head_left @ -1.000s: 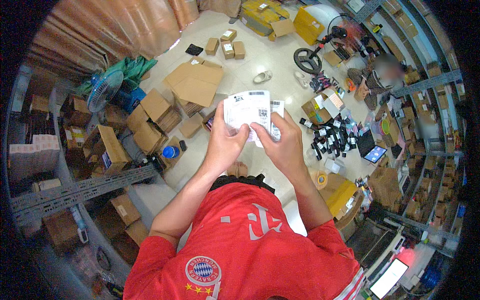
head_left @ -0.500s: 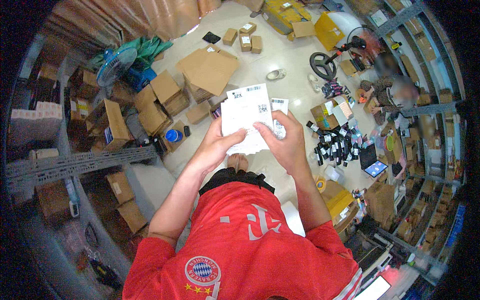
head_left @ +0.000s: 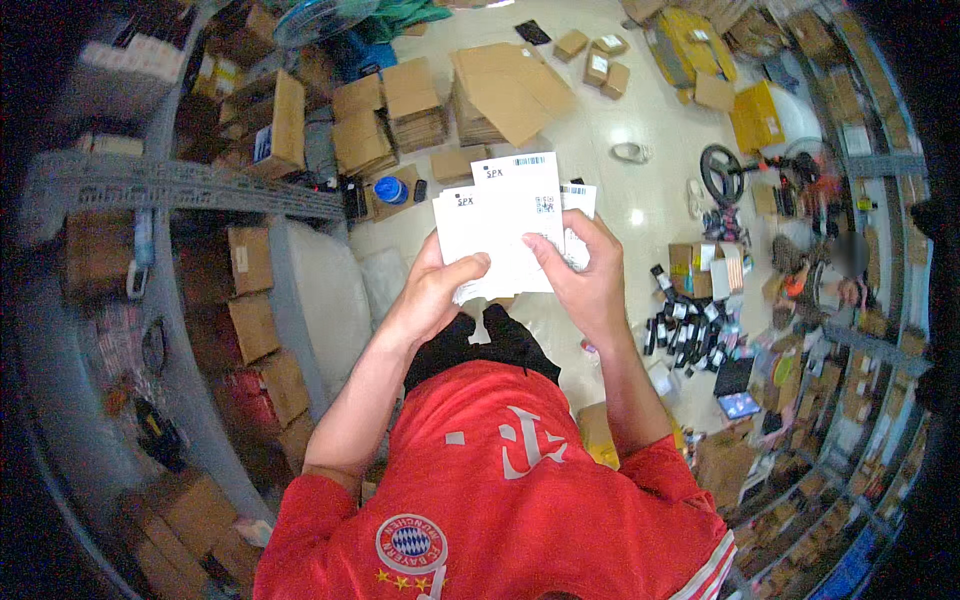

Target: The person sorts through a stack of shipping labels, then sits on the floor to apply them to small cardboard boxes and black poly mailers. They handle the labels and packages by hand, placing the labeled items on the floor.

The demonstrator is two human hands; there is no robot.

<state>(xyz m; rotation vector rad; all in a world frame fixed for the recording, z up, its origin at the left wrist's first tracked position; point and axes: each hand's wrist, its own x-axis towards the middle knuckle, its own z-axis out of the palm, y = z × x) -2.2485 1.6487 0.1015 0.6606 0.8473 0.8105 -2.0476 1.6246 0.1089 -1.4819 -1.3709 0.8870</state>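
A stack of white printed paper labels (head_left: 500,212), slightly fanned, is held in front of my red shirt. My left hand (head_left: 433,288) grips the stack from the lower left, thumb across the front sheet. My right hand (head_left: 588,268) grips it from the right, thumb on the upper sheet and fingers on a narrower sheet at the right edge. The sheets' backs and some of my fingertips are hidden.
Flattened cardboard (head_left: 510,80), a blue tub (head_left: 390,189) and a white shoe (head_left: 630,151) lie on the floor. Black packages (head_left: 680,328) and a laptop (head_left: 738,385) are at right, near a crouching person (head_left: 820,290). Metal shelving (head_left: 100,170) with boxes lines both sides.
My view has turned left, so the room's contents appear further right. The sheets in my hands are more spread, with an upper one shifted right and raised above the left one.
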